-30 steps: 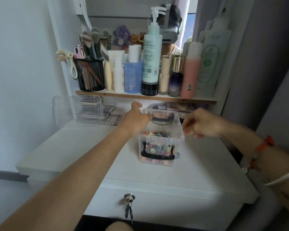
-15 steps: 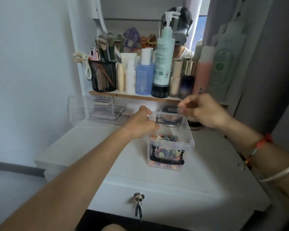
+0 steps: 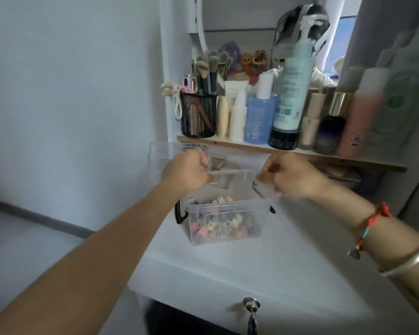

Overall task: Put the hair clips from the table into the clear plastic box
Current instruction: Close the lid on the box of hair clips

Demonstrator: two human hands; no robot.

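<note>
The clear plastic box (image 3: 228,210) stands on the white table (image 3: 288,257), with a black handle at its left and right ends. Several colourful hair clips (image 3: 221,226) lie heaped inside it. Just above the box's far side, a clear lid (image 3: 230,181) hangs tilted between my two hands. My left hand (image 3: 186,170) grips the lid's left edge with curled fingers. My right hand (image 3: 293,176) grips its right edge. I see no loose clips on the table. The picture is blurred.
A wooden shelf (image 3: 252,147) behind the box carries several bottles and a black mesh cup (image 3: 198,114) of brushes. A second clear box (image 3: 163,153) stands at the back left. A key (image 3: 251,309) hangs from the drawer lock at the table's near edge.
The box has turned, so its black handles now face left and right. My right hand has come in from the right, and both hands now hold the clear lid over the box.
</note>
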